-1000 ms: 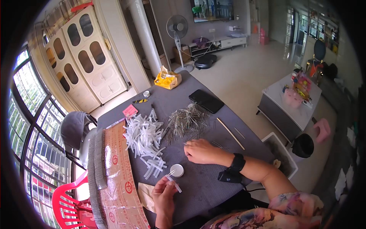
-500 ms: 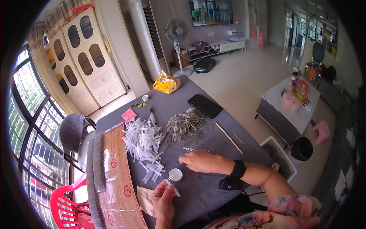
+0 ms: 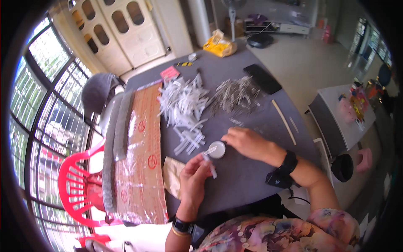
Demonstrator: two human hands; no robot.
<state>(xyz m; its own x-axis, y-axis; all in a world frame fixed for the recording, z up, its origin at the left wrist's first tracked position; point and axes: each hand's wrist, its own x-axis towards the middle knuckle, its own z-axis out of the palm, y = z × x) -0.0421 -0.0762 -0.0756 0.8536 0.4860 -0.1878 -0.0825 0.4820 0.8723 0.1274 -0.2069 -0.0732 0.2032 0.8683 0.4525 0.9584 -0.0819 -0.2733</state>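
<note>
My left hand (image 3: 195, 174) pinches a short white plastic tube (image 3: 213, 171), tilted, with thin pale prongs sticking out of its upper end toward a small round white dish (image 3: 219, 151). Just above and right of that dish, my right hand (image 3: 247, 143) has its thumb and fingertips pressed together. Whatever may lie between them is too small to make out. A heap of cut white tubes (image 3: 182, 101) lies beyond my left hand, with some strays reaching toward the dish. To its right is a pile of thin metal pins (image 3: 237, 95).
A cardboard sheet (image 3: 142, 147) under clear film covers the table's left side, with grey knitted rolls (image 3: 110, 168) along it. A wooden stick (image 3: 283, 122) and a black phone (image 3: 262, 80) lie right. A yellow packet (image 3: 219, 44) stands at the far end. A red chair (image 3: 75, 185) is left.
The view has tilted down and turned left, so the table sits higher and farther right. My right fingertips are slightly closer to the dish. My left hand still holds the tube.
</note>
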